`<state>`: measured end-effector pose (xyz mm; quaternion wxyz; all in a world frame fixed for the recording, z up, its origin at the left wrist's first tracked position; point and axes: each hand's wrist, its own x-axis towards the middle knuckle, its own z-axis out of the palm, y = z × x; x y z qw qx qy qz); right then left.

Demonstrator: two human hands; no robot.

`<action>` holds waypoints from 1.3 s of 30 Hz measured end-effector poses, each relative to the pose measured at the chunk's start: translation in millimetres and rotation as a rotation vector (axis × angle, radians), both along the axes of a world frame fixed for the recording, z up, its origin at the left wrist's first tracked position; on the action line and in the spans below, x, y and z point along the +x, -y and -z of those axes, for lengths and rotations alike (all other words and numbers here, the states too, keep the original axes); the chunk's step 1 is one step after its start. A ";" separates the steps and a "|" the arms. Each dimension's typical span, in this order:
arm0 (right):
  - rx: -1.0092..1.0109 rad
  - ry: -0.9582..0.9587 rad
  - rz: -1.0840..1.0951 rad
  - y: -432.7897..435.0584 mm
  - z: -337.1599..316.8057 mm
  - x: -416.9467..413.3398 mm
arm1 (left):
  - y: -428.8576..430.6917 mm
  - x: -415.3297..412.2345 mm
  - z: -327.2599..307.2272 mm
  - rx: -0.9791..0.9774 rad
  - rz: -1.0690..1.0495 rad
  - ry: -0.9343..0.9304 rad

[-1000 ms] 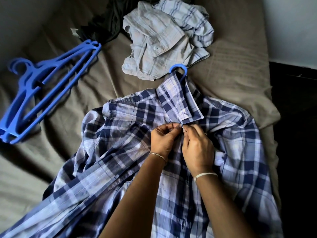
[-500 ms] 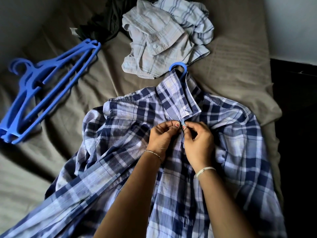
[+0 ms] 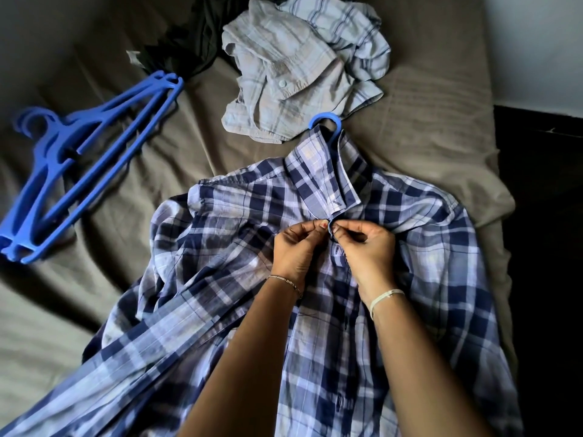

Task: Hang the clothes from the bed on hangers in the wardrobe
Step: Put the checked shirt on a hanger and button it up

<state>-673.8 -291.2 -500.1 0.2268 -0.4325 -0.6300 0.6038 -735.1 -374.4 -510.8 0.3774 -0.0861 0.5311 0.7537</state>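
The shirt (image 3: 426, 279) is lying front up on the bed (image 3: 426, 105), with a hanger (image 3: 326, 119) hook poking out of its collar. The 2 hands are meeting just below that collar: the left hand (image 3: 296, 250) and right hand (image 3: 366, 250) are each pinching the shirt's front edge. A pale shirt (image 3: 299, 67) is lying crumpled beyond the collar, and spare hangers (image 3: 79, 165) are lying left of the shirt

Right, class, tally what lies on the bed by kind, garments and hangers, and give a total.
3 garments: plaid shirt, pale shirt, dark garment.
1 hanger inside the plaid shirt, hook showing.
1 stack of loose blue hangers, number within unclear.
Total: 5.
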 end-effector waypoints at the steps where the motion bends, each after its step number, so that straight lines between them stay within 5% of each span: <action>1: -0.021 -0.012 0.003 0.6 0.1 -0.9 | -0.4 0.0 -1.4 -0.002 -0.015 0.027; 22: 0.129 -0.148 0.061 13.6 12.2 3.9 | -0.3 1.0 -2.5 0.065 -0.011 0.064; 39: 0.287 -0.173 0.005 14.4 18.8 12.0 | -5.5 3.9 -2.4 -0.015 -0.001 -0.083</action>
